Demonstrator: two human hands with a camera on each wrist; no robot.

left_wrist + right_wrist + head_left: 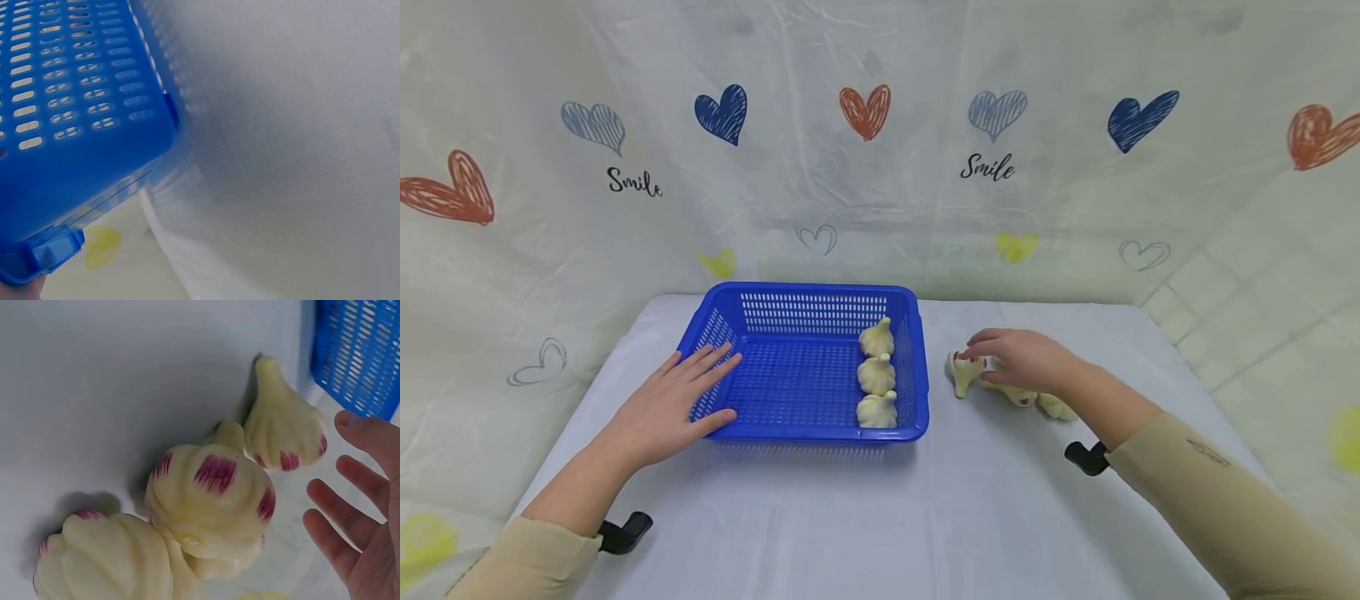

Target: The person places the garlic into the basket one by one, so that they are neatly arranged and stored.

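Observation:
A blue plastic basket (805,433) stands on the table, with three garlic bulbs (877,375) in a column along its inner right side. My left hand (662,412) lies over the basket's left rim, fingers spread straight; only a bit of it shows at the bottom corner of the left wrist view. To the right of the basket, my right hand (1018,358) is above several loose garlic bulbs with purple marks. In the right wrist view its fingers (340,512) are parted and apart from the nearest garlic bulb (284,428). Other garlic bulbs (209,494) lie bunched beside that one.
A white cloth covers the table (850,525). Behind it hangs a pale curtain (910,200) printed with hearts and "Smile". A black wrist mount (625,533) shows at the left sleeve, and another black mount (1086,458) at the right.

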